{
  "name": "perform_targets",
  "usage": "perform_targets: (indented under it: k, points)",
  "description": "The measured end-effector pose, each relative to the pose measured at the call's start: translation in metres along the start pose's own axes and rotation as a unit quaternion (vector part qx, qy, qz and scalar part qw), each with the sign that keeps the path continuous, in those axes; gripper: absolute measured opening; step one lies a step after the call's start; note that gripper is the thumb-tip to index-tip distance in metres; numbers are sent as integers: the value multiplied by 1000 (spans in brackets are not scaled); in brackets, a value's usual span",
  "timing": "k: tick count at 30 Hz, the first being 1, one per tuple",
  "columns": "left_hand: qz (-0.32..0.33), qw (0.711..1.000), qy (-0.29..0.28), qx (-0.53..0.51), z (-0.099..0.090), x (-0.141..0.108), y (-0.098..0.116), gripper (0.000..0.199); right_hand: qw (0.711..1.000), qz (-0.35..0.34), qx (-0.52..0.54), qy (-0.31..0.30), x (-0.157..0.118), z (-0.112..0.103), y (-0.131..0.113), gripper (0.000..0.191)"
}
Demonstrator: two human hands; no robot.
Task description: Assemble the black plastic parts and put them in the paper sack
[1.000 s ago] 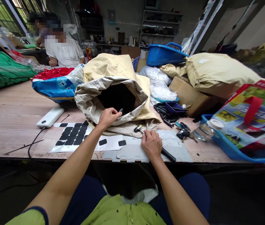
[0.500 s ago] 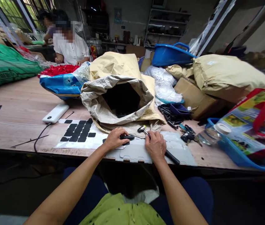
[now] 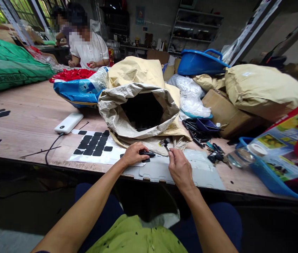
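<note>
My left hand [image 3: 133, 154] rests at the front of the table, its fingers closed on a short black rod-shaped piece [image 3: 149, 154] lying above a grey board [image 3: 162, 169]. A small hammer [image 3: 167, 146] is gripped in my right hand [image 3: 181, 168]; its head is raised a little, just right of the black piece, and most of its handle is hidden by the hand. To the left, rows of black rounded-square pads [image 3: 94, 143] lie on a white sheet [image 3: 73, 158]. The wide mouth of a beige sack [image 3: 109, 112] faces me behind both hands, dark inside.
A white power bank [image 3: 69, 122] with a cable sits at left. On the right are a pile of black parts [image 3: 191, 130], keys [image 3: 216, 153], a clear bottle [image 3: 241, 156] and a blue basket [image 3: 266, 177]. A person in white [image 3: 89, 51] sits across the table.
The hammer's handle end has gone from sight behind my right hand, and its head has turned and lifted slightly. My left hand keeps hold of the black piece. The whole view has shifted slightly.
</note>
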State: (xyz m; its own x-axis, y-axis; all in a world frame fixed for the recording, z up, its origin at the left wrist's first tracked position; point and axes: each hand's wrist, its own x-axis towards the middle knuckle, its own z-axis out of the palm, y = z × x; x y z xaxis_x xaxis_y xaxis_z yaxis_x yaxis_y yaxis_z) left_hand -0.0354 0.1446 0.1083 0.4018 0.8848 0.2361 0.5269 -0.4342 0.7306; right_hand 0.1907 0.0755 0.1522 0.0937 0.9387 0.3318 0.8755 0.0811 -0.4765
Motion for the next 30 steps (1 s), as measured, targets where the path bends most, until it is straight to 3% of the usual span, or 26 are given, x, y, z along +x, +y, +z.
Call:
perform_targets:
  k: [5, 11, 15, 21, 25, 30]
  points:
    - [-2, 1000, 2, -1, 1, 0, -1, 23, 997, -62, 26, -42, -19, 13, -20, 39]
    - [1, 1000, 4, -1, 1, 0, -2, 18, 996, -83, -28, -22, -23, 16, -32, 45]
    - [3, 1000, 9, 8, 1, 0, -3, 19, 993, -90, -67, -46, -23, 17, -31, 44]
    - [-4, 1000, 6, 1, 1, 0, -2, 20, 997, -60, -43, 3, -24, 8, -26, 43]
    - [-6, 1000, 7, 4, 1, 0, -2, 21, 997, -57, -46, -33, -26, 9, -22, 42]
    - [0, 1000, 15, 7, 0, -1, 0, 19, 998, -21, -54, 26, -5, 7, -9, 38]
